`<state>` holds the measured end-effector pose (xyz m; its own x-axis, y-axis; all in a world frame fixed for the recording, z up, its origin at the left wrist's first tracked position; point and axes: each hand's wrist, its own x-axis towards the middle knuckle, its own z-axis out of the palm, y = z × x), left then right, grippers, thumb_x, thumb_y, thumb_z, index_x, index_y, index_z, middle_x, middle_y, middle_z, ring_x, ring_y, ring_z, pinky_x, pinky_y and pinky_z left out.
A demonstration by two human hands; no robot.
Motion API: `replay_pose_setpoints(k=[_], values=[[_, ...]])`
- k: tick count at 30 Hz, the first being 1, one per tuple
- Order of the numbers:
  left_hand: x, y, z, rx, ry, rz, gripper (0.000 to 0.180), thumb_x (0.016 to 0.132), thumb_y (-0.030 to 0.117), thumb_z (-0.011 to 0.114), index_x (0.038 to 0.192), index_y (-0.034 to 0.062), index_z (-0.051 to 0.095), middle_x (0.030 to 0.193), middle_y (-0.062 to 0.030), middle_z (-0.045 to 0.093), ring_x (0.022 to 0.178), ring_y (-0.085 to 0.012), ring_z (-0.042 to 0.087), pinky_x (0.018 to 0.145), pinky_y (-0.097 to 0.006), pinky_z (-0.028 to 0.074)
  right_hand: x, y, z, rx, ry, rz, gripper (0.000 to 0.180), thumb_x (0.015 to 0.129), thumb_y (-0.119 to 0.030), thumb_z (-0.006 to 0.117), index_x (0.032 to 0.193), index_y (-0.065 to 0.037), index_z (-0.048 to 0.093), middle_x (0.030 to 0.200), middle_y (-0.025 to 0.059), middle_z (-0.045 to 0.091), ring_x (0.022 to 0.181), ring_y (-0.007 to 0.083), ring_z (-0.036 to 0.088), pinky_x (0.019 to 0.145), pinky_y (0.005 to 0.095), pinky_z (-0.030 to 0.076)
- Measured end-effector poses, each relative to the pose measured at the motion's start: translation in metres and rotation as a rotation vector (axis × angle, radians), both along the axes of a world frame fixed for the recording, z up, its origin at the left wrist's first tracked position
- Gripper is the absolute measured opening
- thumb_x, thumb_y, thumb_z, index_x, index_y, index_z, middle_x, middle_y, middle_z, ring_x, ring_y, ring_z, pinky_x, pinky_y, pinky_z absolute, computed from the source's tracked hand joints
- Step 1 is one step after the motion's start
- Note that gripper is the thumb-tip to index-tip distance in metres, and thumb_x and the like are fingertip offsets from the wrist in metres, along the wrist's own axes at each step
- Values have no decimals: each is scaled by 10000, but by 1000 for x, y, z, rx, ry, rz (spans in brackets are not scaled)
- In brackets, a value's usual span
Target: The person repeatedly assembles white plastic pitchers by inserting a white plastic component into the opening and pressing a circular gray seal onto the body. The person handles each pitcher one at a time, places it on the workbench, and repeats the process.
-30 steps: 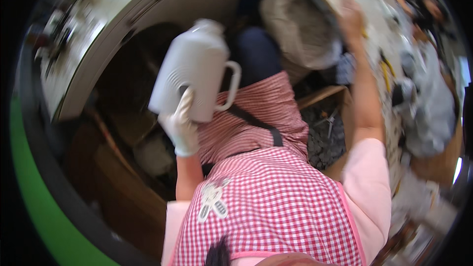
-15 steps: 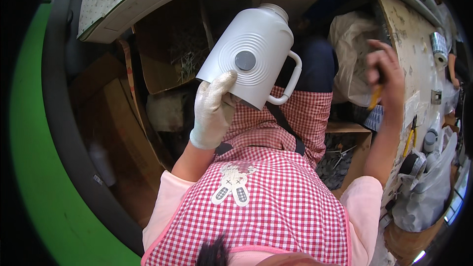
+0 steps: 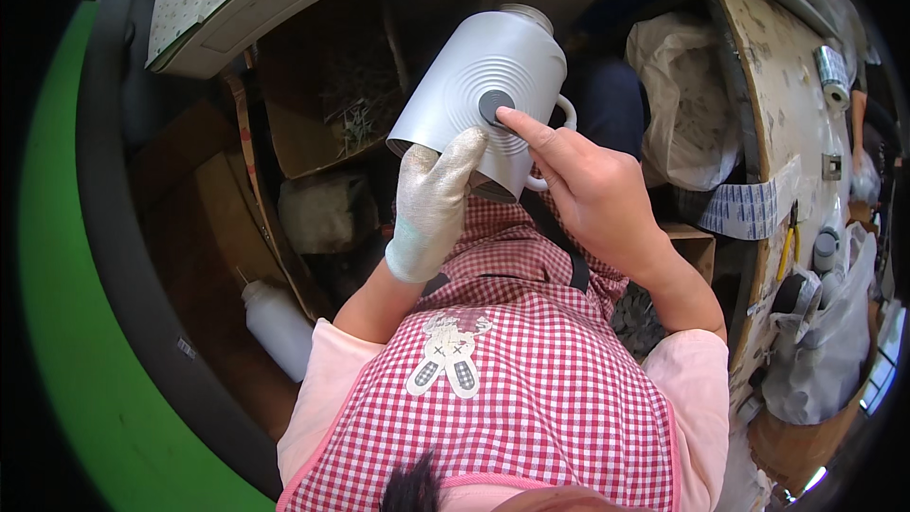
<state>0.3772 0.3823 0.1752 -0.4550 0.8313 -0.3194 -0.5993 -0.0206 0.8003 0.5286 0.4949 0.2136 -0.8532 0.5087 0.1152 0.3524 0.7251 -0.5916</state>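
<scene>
A white jug body (image 3: 455,66) with a side handle, ringed ridges and a threaded neck is tilted in front of me, neck pointing up and right. My left hand (image 3: 431,199), in a pale glove, is closed on the jug's open lower rim, thumb against the outside wall. A dark grey round disc (image 3: 495,104) lies at the centre of the ridges. The bare index finger of my right hand (image 3: 597,185) rests on this disc. Its other fingers are curled under, and whatever they may hold is hidden. The hand partly covers the jug's handle (image 3: 568,114).
At right stands a worn workbench (image 3: 791,95) with a strip of blue-and-white labels (image 3: 739,211), yellow-handled pliers (image 3: 789,242) and a roll (image 3: 833,76). A clear plastic bag (image 3: 687,95) hangs by it. Cardboard boxes (image 3: 237,218) and a white bottle (image 3: 280,327) are at left.
My right hand has come left from beside the bench onto the grey disc. The yellow-orange item at its fingers is out of sight. The jug has shifted slightly; a white bottle shows clearly at left.
</scene>
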Motion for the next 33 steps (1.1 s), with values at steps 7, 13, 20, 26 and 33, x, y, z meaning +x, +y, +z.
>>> replay_pose_setpoints(k=[7, 13, 20, 26, 33], values=[[10, 5, 4, -42, 153, -67, 389, 1072, 201, 583, 1394, -15, 552, 1218, -116, 676, 1070, -167, 690, 879, -311, 592, 8, -6, 4, 246, -133, -15, 711, 847, 40, 674, 1512, -184, 560, 794, 103, 637, 627, 257, 663, 579, 359, 556], [31, 24, -11, 11, 334, -47, 352, 1073, 143, 563, 1323, -104, 584, 1201, -120, 687, 1016, -160, 661, 866, -308, 557, 8, -19, 2, 387, -283, -137, 668, 844, -4, 662, 1489, -144, 562, 768, 104, 630, 616, 281, 666, 565, 390, 536], [11, 10, -7, 153, 137, -17, 328, 1014, 182, 690, 1237, -57, 674, 1079, -97, 739, 982, -162, 701, 857, -312, 569, 30, 20, -7, -317, 344, -202, 316, 1039, -250, 654, 1323, -116, 695, 809, 28, 693, 655, 139, 624, 604, 255, 504], [-4, -14, -3, 111, 241, -10, 422, 935, 246, 793, 1227, -37, 679, 1087, -94, 738, 984, -169, 695, 894, -321, 554, 40, 79, -28, -793, 614, -622, 793, 855, -675, 767, 1309, -35, 652, 885, 4, 611, 652, 31, 512, 542, 162, 405], [-21, 2, -59, 164, 342, 92, 355, 993, 236, 718, 1238, -12, 653, 1126, -52, 715, 999, -131, 658, 945, -310, 523, 15, 66, -27, -671, 697, -567, 881, 789, -525, 897, 1450, -49, 563, 1173, 111, 720, 1095, 200, 724, 908, 327, 607]])
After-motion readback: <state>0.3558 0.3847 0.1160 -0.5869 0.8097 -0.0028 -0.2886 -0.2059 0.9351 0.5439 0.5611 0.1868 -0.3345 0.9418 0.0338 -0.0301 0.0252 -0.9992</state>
